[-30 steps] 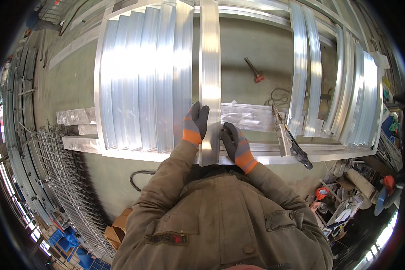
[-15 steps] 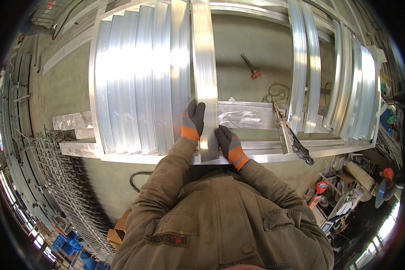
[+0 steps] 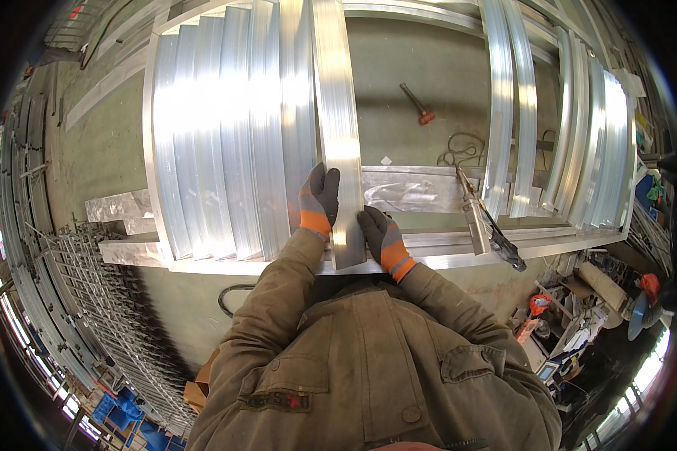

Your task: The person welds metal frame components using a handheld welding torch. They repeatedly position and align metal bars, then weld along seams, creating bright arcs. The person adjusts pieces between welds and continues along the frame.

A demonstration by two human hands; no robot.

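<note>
A long shiny aluminium slat [image 3: 341, 143] lies across the metal frame [image 3: 444, 262], its near end over the front rail close to my body. My left hand [image 3: 320, 200], in a grey and orange work glove, is closed on the slat's left edge. Lower down, my right hand [image 3: 385, 242], gloved alike, grips the right edge near the end; its fingertips are partly hidden. To the left, overlapping slats [image 3: 233, 143] fill the frame, and the held slat runs beside the last of them.
A welding torch [image 3: 480, 218] with a black handle rests on the front rail to the right. A hammer [image 3: 417, 104] lies inside the frame opening. More slats [image 3: 523, 113] stand at the right. Metal racks [image 3: 105, 308] are at left, cluttered goods [image 3: 564, 316] at lower right.
The whole view has shifted slightly. The far part of the held slat appears a little further left, while both hands keep their grip on it.
</note>
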